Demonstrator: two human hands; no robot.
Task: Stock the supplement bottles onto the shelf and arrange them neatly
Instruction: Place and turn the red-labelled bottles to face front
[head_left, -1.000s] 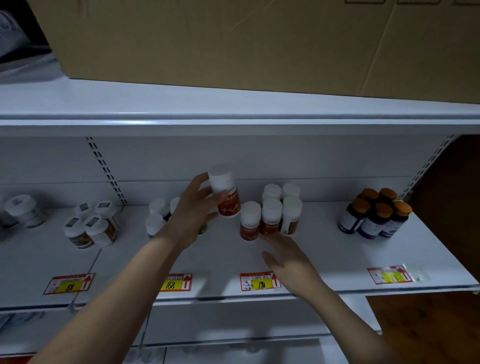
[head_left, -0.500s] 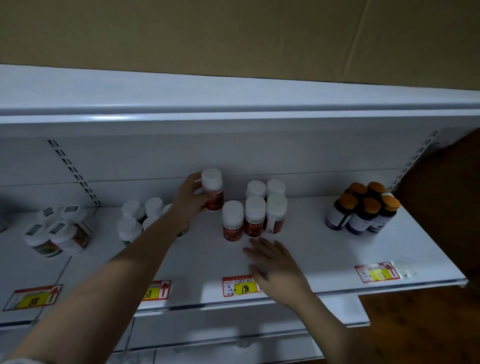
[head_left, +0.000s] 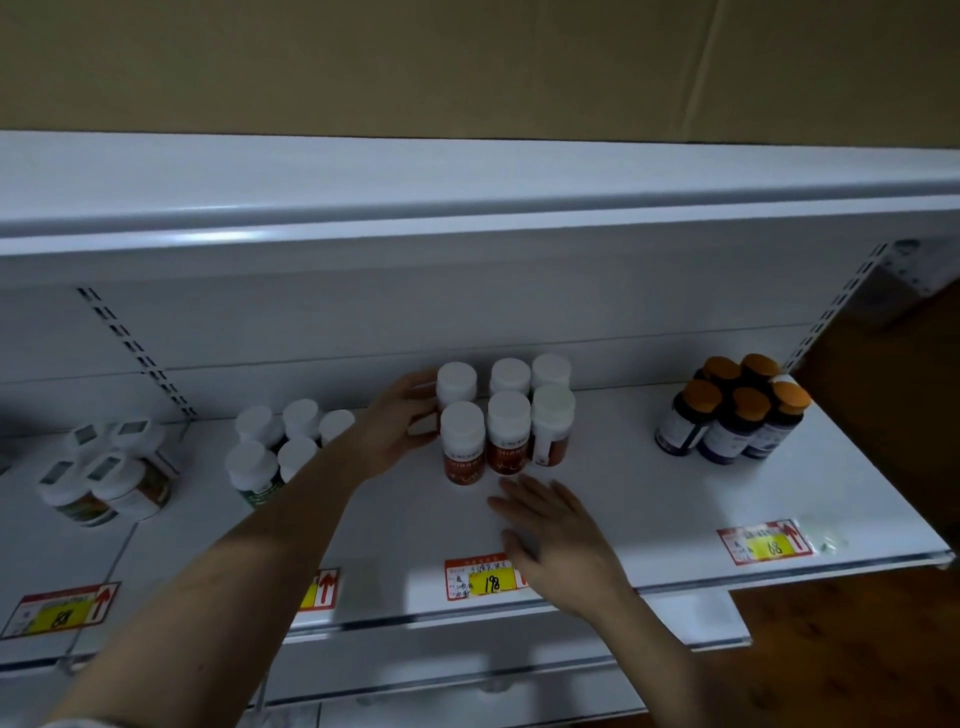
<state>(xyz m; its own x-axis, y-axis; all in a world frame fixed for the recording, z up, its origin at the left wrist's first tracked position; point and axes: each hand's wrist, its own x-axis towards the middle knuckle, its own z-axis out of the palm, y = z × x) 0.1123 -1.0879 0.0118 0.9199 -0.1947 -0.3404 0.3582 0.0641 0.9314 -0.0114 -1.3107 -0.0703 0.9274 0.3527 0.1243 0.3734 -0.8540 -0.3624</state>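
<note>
The left hand (head_left: 400, 423), forearm stretched forward and up from the lower left, curls its fingers round something white, while the right hand (head_left: 558, 535) lies palm down, fingers straight and spread, its forearm reaching in from the lower right.

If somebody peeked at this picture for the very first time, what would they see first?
Probably the two hands in the middle. The left hand holds a white-capped red bottle at the back left of a little red bottle group on the white shelf, while the right hand lies flat in front. Then the orange-capped dark bottles to the right stand out.
</note>
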